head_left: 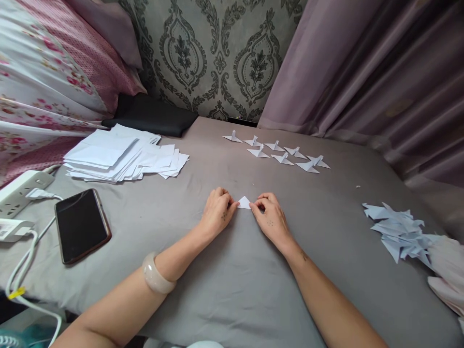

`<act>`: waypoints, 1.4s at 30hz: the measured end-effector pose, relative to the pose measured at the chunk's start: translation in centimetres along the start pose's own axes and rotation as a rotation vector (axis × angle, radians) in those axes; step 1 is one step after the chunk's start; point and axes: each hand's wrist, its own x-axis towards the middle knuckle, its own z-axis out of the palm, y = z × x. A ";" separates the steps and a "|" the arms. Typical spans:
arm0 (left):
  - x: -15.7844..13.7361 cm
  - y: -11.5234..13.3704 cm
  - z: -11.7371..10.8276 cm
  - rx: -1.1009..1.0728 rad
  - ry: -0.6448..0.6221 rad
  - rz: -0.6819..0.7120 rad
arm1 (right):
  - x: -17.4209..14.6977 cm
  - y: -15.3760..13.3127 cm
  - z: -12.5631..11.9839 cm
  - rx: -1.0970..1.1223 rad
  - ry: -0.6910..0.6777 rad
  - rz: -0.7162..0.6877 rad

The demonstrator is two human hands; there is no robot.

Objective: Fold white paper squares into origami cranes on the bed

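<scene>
A small white sheet of paper folded into a triangle [244,202] lies at the middle of the grey cloth, its point facing away from me. My left hand [219,209] pinches its left corner between thumb and fingers. At the opposite corner, my right hand [269,216] holds the paper in the same kind of pinch. Beyond the hands stand several folded paper cranes [282,158] in two loose rows. To the left is a stack of white paper sheets [103,150], with smaller loose pieces [159,158] beside it.
A phone [82,226] lies at the left by a power strip [21,193] with white cables [27,261]. More folded paper pieces [400,229] are heaped at the right, touching a pale cloth [447,270]. A black flat item [152,115] and curtains [326,63] border the back.
</scene>
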 end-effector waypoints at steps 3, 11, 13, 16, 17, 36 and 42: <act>-0.1 0.1 -0.1 0.034 -0.001 0.014 | 0.0 -0.1 -0.1 -0.012 -0.004 -0.012; -0.3 0.3 -0.7 0.036 -0.035 -0.095 | -0.1 0.5 -0.1 0.028 -0.027 0.028; -0.3 0.1 -0.7 0.020 -0.037 -0.096 | -0.1 0.8 -0.1 0.071 -0.016 0.001; -0.2 0.0 -0.8 -0.003 -0.048 -0.105 | -0.2 1.3 -0.3 0.111 -0.018 -0.012; -0.2 0.1 -0.9 -0.010 -0.056 -0.108 | -0.2 1.4 -0.3 0.116 -0.018 -0.011; -0.7 1.3 -2.4 -0.056 -0.187 0.069 | -1.1 1.0 -0.5 0.166 0.052 -0.080; -0.7 1.5 -2.2 -0.059 -0.182 0.062 | -1.5 0.5 -0.5 0.071 -0.034 -0.169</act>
